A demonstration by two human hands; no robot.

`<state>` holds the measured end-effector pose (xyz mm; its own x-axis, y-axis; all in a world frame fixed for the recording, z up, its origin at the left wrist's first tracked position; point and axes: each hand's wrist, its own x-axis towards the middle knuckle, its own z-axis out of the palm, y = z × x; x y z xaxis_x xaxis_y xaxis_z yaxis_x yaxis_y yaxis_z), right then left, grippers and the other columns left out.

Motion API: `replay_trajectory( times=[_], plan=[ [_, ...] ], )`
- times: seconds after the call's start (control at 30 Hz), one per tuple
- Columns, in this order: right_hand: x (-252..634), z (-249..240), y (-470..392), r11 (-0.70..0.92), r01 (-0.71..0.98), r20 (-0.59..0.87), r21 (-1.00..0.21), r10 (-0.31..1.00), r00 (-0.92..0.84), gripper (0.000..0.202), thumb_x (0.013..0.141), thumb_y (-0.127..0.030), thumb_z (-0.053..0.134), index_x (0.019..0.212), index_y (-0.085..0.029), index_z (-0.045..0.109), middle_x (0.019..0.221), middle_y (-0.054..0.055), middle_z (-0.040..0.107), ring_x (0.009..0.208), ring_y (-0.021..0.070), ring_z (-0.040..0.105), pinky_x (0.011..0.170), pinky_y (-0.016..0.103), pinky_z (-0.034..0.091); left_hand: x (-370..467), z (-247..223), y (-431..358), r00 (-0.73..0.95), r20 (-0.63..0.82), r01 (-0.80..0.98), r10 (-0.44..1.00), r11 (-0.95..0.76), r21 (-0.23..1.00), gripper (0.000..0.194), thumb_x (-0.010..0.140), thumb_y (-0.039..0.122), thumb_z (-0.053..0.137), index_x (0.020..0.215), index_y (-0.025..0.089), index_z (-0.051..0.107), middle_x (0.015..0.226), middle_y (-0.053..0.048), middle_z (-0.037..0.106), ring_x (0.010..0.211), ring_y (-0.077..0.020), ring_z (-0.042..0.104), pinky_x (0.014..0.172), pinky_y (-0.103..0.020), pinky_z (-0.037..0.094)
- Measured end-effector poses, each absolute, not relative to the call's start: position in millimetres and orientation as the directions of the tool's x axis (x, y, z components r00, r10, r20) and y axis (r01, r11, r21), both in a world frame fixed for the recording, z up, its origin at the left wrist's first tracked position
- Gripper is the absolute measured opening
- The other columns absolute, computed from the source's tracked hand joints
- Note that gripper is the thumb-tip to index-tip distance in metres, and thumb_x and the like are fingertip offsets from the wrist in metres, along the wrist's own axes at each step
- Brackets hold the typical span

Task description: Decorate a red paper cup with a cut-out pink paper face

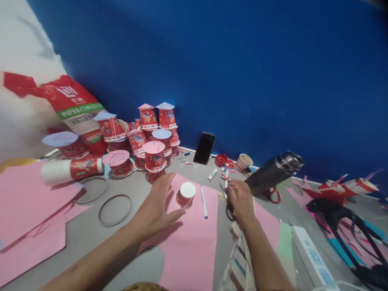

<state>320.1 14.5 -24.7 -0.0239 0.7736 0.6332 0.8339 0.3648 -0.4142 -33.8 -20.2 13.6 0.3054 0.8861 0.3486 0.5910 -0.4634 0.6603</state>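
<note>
A small paper cup (185, 195) stands upside down on a pink paper sheet (194, 242), its white base up. My left hand (159, 204) is just left of it, thumb and fingers spread around its side, with no clear contact. My right hand (241, 200) rests farther right, fingers curled together by a small red-and-white item (226, 178); what they hold, if anything, is hidden. Black-handled scissors (229, 212) lie against that hand, partly covered by it. Between the hands lies a white marker (204, 202) with a blue end.
Stacked red paper cups (154, 157) with paper tops stand at the back left, before a red cup bag (75, 105). A phone (204, 148) leans against the blue wall. A dark thermos (269, 173) tilts behind my right hand. A power strip (313, 256) lies at right.
</note>
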Motion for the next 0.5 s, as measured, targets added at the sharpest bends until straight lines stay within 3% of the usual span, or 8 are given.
replay_trajectory(
  times=[0.2,0.5],
  plan=[
    [318.4,-24.7,13.1,0.308,0.843,0.592,-0.441,0.806,0.015,0.023,0.101,-0.029,0.053,0.097,-0.020,0.074,0.103,0.011,0.078,0.104,0.0275,0.066,0.097,0.045,0.052,-32.8,-10.6,-24.8,0.329,0.293,0.548,0.898,-0.434,0.715,0.100,0.086,0.033,0.074,0.167,0.033,0.015,0.163,-0.017,0.039,0.140,-0.0394,0.052,0.114,-0.062,0.048],
    [309.5,-17.2,10.6,0.302,0.850,0.567,-0.431,0.824,-0.005,0.024,0.099,-0.025,0.052,0.097,-0.019,0.075,0.102,0.012,0.079,0.104,0.0272,0.069,0.098,0.044,0.053,-31.2,6.9,-15.0,0.395,0.259,0.584,0.881,-0.459,0.670,0.097,0.086,0.037,0.074,0.165,0.030,0.019,0.165,-0.018,0.040,0.146,-0.0407,0.047,0.115,-0.062,0.047]
  ],
)
